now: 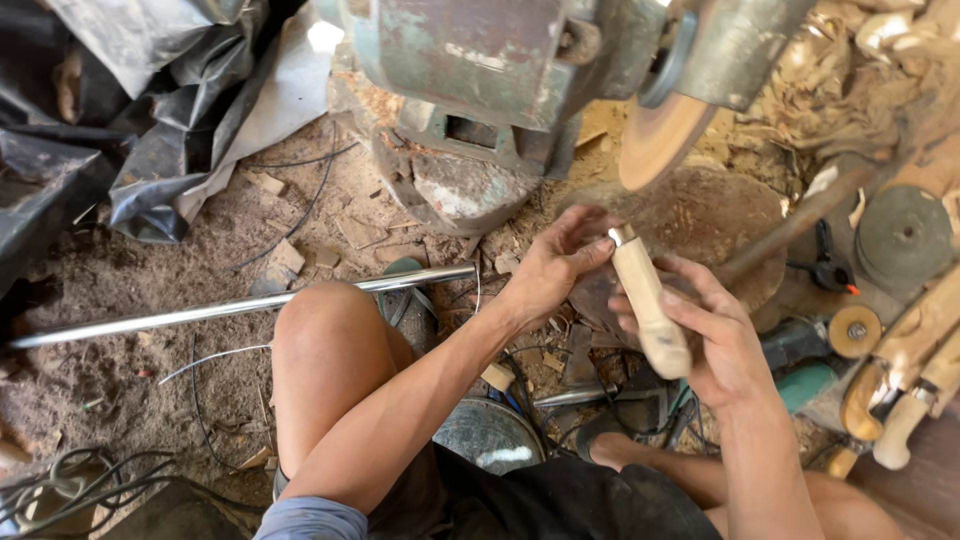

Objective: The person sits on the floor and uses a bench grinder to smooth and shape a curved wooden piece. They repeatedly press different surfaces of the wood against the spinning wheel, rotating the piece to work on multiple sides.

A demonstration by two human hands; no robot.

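Note:
A pale carved wooden handle (650,308) with a small metal ferrule at its upper tip is held between both hands. My right hand (712,345) is wrapped around its lower, thicker end. My left hand (555,268) pinches the upper end near the ferrule. The piece sits just below an orange-brown grinding disc (660,138) mounted on a worn green bench grinder (500,60). My bare left knee (325,320) is raised in front of me.
A long shiny metal pipe (230,308) lies across the dusty ground at the left. Black plastic sheeting (120,120) fills the top left. More wooden handles (905,370) and round discs (905,235) lie at the right. Wires and wood scraps litter the floor.

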